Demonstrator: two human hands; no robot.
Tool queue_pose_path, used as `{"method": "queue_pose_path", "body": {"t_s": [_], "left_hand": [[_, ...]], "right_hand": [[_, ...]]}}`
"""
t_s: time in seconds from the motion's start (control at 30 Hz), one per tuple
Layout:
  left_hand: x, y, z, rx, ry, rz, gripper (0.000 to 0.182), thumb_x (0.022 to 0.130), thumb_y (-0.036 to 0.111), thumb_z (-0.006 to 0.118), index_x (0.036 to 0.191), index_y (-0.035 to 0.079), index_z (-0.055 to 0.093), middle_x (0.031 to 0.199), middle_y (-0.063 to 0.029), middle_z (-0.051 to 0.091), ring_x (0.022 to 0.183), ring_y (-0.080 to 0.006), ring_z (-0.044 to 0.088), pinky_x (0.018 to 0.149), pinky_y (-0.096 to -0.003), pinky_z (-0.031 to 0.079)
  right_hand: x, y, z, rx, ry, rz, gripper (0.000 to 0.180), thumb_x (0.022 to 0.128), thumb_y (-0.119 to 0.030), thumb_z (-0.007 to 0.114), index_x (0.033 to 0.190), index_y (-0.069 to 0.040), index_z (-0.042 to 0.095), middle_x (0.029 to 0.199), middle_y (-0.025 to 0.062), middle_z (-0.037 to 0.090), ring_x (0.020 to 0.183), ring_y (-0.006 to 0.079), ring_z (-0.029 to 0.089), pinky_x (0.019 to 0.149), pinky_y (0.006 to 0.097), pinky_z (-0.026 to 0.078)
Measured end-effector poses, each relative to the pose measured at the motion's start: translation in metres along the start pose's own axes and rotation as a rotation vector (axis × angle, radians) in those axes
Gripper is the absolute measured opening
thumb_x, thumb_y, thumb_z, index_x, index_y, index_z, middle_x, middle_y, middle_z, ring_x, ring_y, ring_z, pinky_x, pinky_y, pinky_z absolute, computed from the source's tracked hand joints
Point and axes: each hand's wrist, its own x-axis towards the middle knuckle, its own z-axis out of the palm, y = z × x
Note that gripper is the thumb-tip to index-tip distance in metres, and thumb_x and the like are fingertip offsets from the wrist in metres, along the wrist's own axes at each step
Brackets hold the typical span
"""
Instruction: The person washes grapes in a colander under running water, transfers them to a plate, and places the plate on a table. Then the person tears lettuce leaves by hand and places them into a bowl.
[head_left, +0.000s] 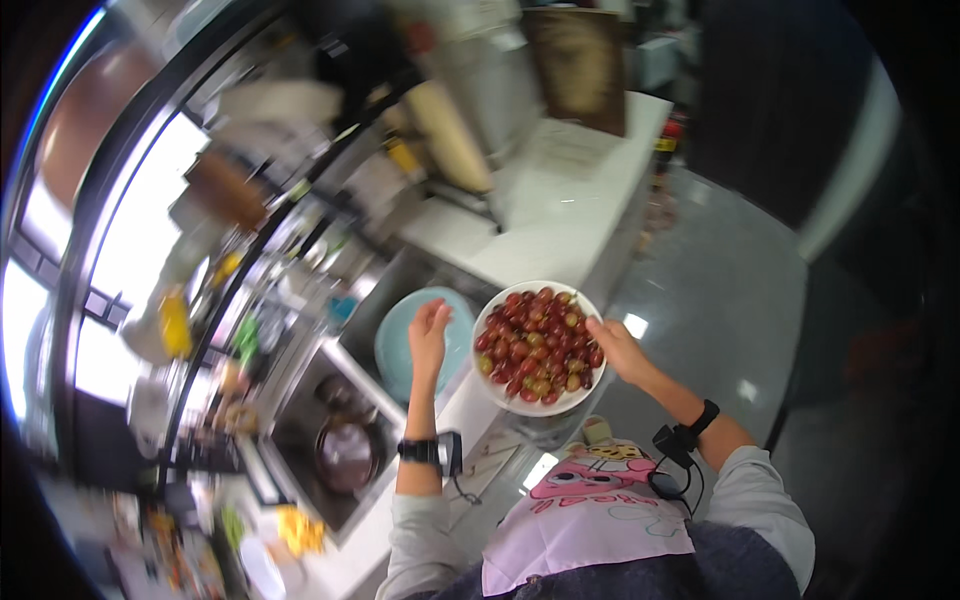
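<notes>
A white plate or shallow bowl (498, 391) heaped with red and greenish grapes (536, 341) is held at its right rim by my right hand (616, 346), with the thumb over the edge. My left hand (430, 326) is raised above a light blue basin (394, 341), its fingers partly curled and apart, touching nothing that I can see. The basin sits in a sink compartment (382, 289). Both wrists wear black straps with small devices.
A second sink compartment (300, 431) with a round metal pot (347, 454) lies at lower left. The white counter (559, 217) runs away to the upper right, with a brown board (581, 71) at its far end. Grey floor (720, 300) shows on the right.
</notes>
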Motion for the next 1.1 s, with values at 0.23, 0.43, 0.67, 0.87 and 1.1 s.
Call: {"method": "queue_pose_path", "body": {"t_s": [0.23,0.43,0.67,0.87,1.1], "left_hand": [[-0.031,0.082,0.178,-0.597,-0.665,-0.499,0.051,0.094,0.040,0.032,0.107,-0.005,0.050,0.104,-0.0138,0.057,0.092,-0.0189,0.057,0.080,-0.0315,0.048],[-0.052,0.115,0.303,-0.381,-0.974,-0.168,0.037,0.093,0.028,0.039,0.102,-0.003,0.057,0.084,-0.0054,0.061,0.076,-0.0118,0.056,0.067,-0.0236,0.045],[-0.271,0.136,0.609,-0.275,-1.416,0.130,0.019,0.086,0.005,0.050,0.100,-0.004,0.060,0.090,-0.0054,0.061,0.080,-0.0111,0.057,0.070,-0.0241,0.047],[-0.273,0.124,0.682,-0.212,-1.727,0.546,0.020,0.078,-0.006,0.056,0.096,-0.001,0.061,0.102,-0.0102,0.061,0.084,-0.0161,0.060,0.074,-0.0273,0.048],[-0.238,0.093,0.709,-0.146,-1.794,0.954,0.020,0.071,0.002,0.064,0.090,-0.001,0.061,0.088,-0.0152,0.062,0.074,-0.0226,0.062,0.065,-0.0293,0.049]], "right_hand": [[-0.100,-0.011,-0.106,0.034,0.375,-0.089,0.043,0.093,-0.036,0.040,0.088,0.002,0.058,0.071,-0.0019,0.053,0.066,0.0048,0.046,0.058,0.0223,0.039],[-0.185,0.030,-0.181,0.105,0.843,-0.135,0.044,0.092,-0.037,0.041,0.093,0.004,0.058,0.077,0.0004,0.057,0.071,0.0053,0.048,0.063,0.0227,0.041],[-0.399,0.149,-0.358,0.248,1.481,0.030,0.049,0.091,-0.039,0.040,0.094,0.007,0.055,0.074,0.0088,0.060,0.061,0.0122,0.057,0.052,0.0247,0.047],[-0.369,0.160,-0.339,0.389,1.878,-0.082,0.047,0.091,-0.038,0.040,0.100,0.006,0.053,0.075,0.0114,0.061,0.057,0.0158,0.060,0.042,0.0264,0.050],[-0.296,0.186,-0.309,0.501,2.149,-0.093,0.045,0.090,-0.038,0.042,0.099,0.004,0.055,0.073,0.0105,0.061,0.055,0.0146,0.060,0.041,0.0249,0.049]]}}
